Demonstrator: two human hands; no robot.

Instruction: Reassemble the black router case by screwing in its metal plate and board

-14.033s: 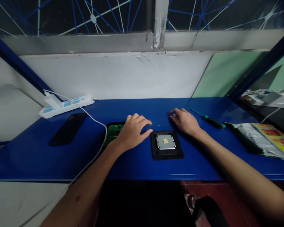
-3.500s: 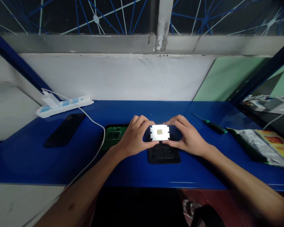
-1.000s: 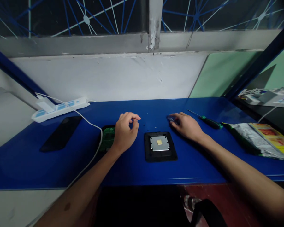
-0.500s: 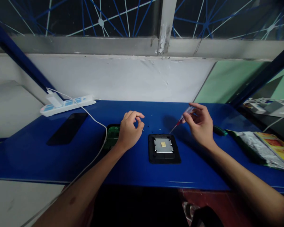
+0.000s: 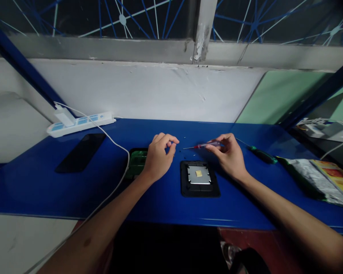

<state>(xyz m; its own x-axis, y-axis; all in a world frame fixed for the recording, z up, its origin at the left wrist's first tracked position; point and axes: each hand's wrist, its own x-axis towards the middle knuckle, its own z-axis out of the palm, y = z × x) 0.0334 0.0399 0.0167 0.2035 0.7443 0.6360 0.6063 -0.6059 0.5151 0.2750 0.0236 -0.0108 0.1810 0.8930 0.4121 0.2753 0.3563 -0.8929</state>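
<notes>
My right hand [image 5: 228,156] holds a screwdriver [image 5: 207,145] by its clear, reddish handle. The thin shaft lies nearly level and points left at my left hand [image 5: 161,156]. Thumb and forefinger of that left hand are pinched together, and whatever lies between them is too small to make out. A small gap separates the screwdriver's tip from these fingers. Below and between the hands lies a square black plastic part with a metal plate [image 5: 193,179] and a small yellowish pad [image 5: 199,173] on it. Tiny dark and light bits lie just behind it.
A green-lined black tray [image 5: 135,163] is partly behind my left hand. A green-handled screwdriver [image 5: 263,155] and a foil packet [image 5: 317,179] lie right. Left are a dark phone [image 5: 81,152], a power strip [image 5: 85,123] and a white cable [image 5: 114,142] crossing the blue table [image 5: 160,205].
My right hand has swung the screwdriver left and levelled it, from above the black part's far edge to near my left fingertips. My left hand stays pinched, shifted slightly right.
</notes>
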